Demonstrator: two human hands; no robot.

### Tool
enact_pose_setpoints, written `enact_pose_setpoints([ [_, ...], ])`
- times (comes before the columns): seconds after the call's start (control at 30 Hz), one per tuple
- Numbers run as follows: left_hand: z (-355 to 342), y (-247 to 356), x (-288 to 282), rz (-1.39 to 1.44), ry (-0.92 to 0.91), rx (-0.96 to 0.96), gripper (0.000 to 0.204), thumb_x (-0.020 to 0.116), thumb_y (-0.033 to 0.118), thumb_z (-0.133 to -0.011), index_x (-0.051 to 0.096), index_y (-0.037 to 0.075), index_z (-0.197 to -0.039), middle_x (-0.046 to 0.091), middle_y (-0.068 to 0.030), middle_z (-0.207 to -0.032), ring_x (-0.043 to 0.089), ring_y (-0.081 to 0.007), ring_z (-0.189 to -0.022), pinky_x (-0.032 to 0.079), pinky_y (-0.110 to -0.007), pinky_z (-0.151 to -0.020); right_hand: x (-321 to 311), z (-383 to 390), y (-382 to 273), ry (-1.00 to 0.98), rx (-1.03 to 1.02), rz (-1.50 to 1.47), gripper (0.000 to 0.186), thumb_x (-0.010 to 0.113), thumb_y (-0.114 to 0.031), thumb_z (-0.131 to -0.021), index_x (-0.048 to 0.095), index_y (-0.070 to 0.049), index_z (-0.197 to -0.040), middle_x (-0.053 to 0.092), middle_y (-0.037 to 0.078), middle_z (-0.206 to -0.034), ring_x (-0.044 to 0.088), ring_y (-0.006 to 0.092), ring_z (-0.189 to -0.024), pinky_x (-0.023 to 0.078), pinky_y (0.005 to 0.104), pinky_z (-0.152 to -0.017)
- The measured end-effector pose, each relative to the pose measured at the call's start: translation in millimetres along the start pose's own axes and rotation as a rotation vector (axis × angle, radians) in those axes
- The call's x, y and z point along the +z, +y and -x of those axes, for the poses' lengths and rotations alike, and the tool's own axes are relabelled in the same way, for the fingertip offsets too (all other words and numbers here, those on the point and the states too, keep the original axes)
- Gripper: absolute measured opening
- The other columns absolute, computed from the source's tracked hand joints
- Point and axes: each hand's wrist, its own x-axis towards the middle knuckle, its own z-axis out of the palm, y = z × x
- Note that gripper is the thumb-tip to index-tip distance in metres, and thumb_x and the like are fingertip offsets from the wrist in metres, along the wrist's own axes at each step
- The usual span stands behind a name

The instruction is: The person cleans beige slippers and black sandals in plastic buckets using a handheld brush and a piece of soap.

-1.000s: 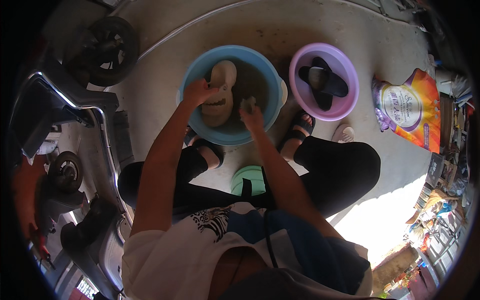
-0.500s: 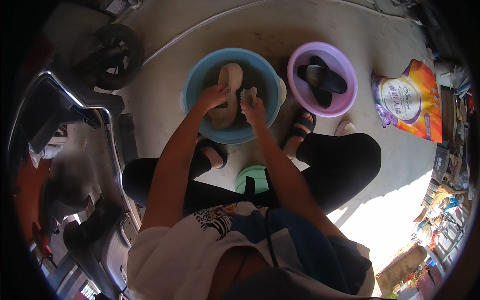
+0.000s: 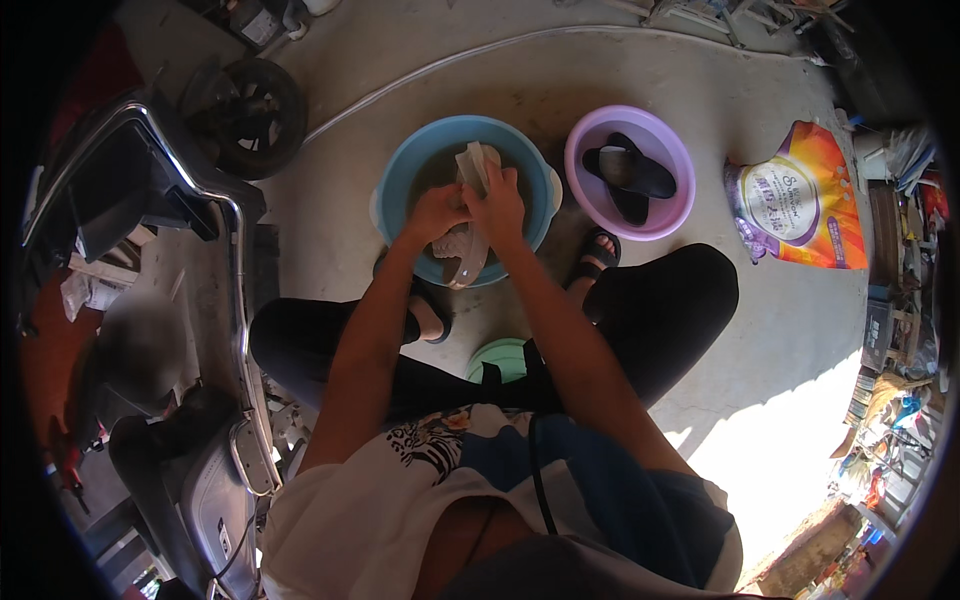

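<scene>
Where the hands were apart, left hand (image 3: pixel 437 212) and right hand (image 3: pixel 497 205) now clasp the pale sandal (image 3: pixel 467 240) together, lifted over the blue basin (image 3: pixel 392 190), scrubbing under way

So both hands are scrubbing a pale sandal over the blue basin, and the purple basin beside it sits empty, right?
Not quite: the purple basin is not empty. The head view shows dark sandals lying in it. The rest holds: the left hand and right hand both grip the pale sandal over the blue basin.
</scene>
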Motion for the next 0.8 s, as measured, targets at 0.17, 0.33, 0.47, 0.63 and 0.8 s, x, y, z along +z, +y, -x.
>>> enact_pose_setpoints([
  [0.17,8.6,19.1,38.0,0.171,0.246,0.004,0.044,0.076,0.021,-0.073,0.064,0.005,-0.113,0.07,-0.0121,-0.093,0.067,-0.0193,-0.087,0.051,-0.032,-0.074,-21.2,-39.0,-11.2,-0.1,0.023,0.182,0.056,0.068,-0.029,-0.074,0.052,-0.014,-0.126,0.051,0.018,-0.106,0.06,0.0385,-0.094,0.051,0.046,-0.076],
  [0.33,24.9,-7.0,47.1,0.277,0.316,0.05,0.043,0.073,0.015,-0.077,0.062,0.002,-0.117,0.07,-0.0113,-0.098,0.065,-0.0154,-0.089,0.051,-0.031,-0.077,-40.0,29.8,-33.1,-0.243,0.006,0.26,0.061,0.069,-0.031,-0.074,0.05,-0.017,-0.13,0.051,0.018,-0.11,0.06,0.0386,-0.094,0.051,0.047,-0.077],
  [0.47,34.2,38.4,53.3,0.148,0.29,0.024,0.041,0.073,0.011,-0.077,0.062,0.0,-0.115,0.07,-0.0102,-0.098,0.064,-0.0124,-0.088,0.051,-0.03,-0.077,-40.2,-5.4,-15.5,-0.043,-0.043,0.327,0.051,0.068,-0.029,-0.073,0.054,-0.015,-0.12,0.051,0.019,-0.106,0.061,0.0384,-0.092,0.051,0.0484,-0.072],
  [0.63,33.2,22.8,52.3,0.258,0.401,0.075,0.043,0.077,0.013,-0.072,0.065,0.003,-0.112,0.07,-0.0117,-0.095,0.066,-0.0158,-0.085,0.052,-0.031,-0.075,-45.3,-41.1,-38.8,-0.073,0.041,0.239,0.057,0.068,-0.036,-0.074,0.054,-0.012,-0.124,0.053,0.02,-0.113,0.06,0.0401,-0.096,0.049,0.0496,-0.082],
  [0.8,27.9,10.4,33.7,0.552,0.484,0.044,0.042,0.077,0.011,-0.07,0.067,0.004,-0.11,0.071,-0.0107,-0.091,0.066,-0.0137,-0.081,0.053,-0.029,-0.073,-55.2,35.0,-52.0,-0.256,-0.032,0.217,0.06,0.069,-0.038,-0.075,0.052,-0.012,-0.126,0.052,0.022,-0.114,0.058,0.0414,-0.099,0.048,0.0492,-0.084],
])
